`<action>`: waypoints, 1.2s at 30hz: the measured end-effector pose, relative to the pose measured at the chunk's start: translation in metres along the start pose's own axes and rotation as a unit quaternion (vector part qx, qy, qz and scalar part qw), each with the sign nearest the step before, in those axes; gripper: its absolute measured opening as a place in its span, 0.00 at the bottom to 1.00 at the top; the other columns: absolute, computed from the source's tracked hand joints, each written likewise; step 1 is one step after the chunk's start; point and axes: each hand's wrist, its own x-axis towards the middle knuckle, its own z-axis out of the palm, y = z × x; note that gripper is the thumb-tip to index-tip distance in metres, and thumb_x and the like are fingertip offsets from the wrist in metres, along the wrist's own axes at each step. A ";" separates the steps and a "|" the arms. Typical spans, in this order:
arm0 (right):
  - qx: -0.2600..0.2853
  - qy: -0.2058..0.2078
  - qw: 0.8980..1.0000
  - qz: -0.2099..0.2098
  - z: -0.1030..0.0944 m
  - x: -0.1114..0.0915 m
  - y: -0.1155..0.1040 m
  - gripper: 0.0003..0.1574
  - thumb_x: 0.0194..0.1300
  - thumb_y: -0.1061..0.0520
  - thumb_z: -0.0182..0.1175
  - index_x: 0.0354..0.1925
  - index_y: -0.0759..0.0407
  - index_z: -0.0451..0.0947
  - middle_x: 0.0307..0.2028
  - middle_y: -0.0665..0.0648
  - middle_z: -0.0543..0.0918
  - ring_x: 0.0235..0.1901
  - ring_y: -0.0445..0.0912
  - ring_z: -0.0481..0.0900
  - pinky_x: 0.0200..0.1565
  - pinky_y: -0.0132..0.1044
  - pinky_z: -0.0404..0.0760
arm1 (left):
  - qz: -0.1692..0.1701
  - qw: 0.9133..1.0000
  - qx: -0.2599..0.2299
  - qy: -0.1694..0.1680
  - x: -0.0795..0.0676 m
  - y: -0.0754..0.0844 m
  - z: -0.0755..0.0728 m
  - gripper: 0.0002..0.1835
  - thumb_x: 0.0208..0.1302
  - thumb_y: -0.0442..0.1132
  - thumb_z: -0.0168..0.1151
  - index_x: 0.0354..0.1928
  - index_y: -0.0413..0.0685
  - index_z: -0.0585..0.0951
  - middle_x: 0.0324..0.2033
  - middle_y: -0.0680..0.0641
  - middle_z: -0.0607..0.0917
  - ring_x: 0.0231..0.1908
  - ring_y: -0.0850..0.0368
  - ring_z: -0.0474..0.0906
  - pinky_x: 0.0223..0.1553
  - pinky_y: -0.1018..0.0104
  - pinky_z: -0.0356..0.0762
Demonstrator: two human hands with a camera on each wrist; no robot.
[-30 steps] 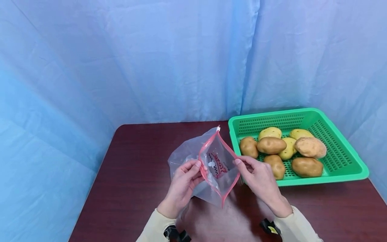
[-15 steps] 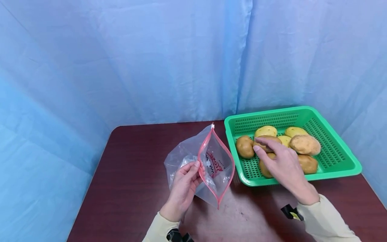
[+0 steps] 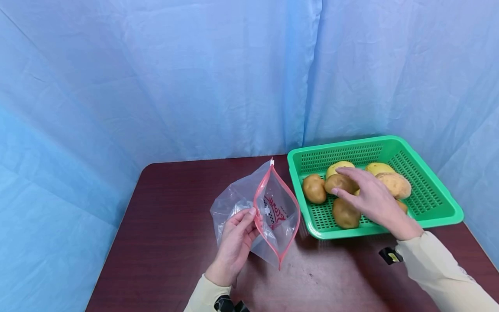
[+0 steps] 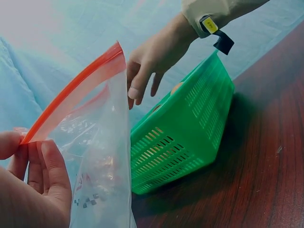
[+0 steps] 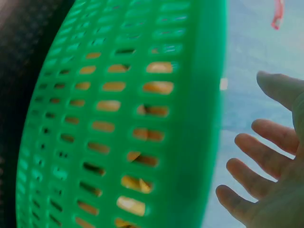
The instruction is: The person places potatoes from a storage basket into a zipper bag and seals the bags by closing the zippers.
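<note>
Our left grip [image 3: 234, 248] pinches the red edge of a clear bag [image 3: 231, 193]; the bag's open mouth, just right of that grip, faces right, its long axis running from the white slider [image 3: 272, 162] beyond the grip to the near corner. Our right grip [image 3: 370, 197], spread wide and holding nothing, hovers over the green basket [image 3: 343, 235]; a brown potato [image 3: 332, 184] at its fingertips lies lengthwise left to right.

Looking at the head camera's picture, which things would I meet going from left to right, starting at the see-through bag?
Clear pink-edged zip bag, green basket's left rim, leftmost brown potato, front brown potato, pale tan potato, basket's right rim.
</note>
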 end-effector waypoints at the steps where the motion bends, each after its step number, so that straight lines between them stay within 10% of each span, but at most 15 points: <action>1: -0.001 -0.007 1.000 0.000 0.000 0.001 0.003 0.38 0.68 0.44 0.70 0.68 0.61 0.73 0.63 0.66 0.78 0.62 0.66 0.72 0.59 0.67 0.70 | 0.000 1.000 -0.001 0.001 0.000 0.000 0.000 0.07 0.76 0.39 0.62 0.40 0.47 0.86 0.31 0.51 0.86 0.32 0.61 0.81 0.41 0.69 0.83; 22: -0.013 -0.131 0.991 0.019 0.007 0.025 0.037 0.46 0.65 0.50 0.73 0.73 0.65 0.65 0.67 0.69 0.73 0.65 0.69 0.69 0.63 0.68 0.66 | 0.003 1.000 -0.007 -0.007 0.003 -0.001 -0.001 0.06 0.75 0.38 0.62 0.40 0.47 0.86 0.33 0.50 0.86 0.33 0.61 0.81 0.42 0.68 0.84; 36: -0.011 -0.102 0.995 -0.005 0.005 0.022 0.038 0.38 0.66 0.57 0.72 0.69 0.61 0.70 0.63 0.67 0.77 0.62 0.66 0.73 0.59 0.66 0.70 | -0.001 1.000 -0.007 0.002 0.000 0.001 0.000 0.06 0.75 0.38 0.62 0.41 0.47 0.87 0.34 0.50 0.86 0.34 0.60 0.82 0.44 0.68 0.84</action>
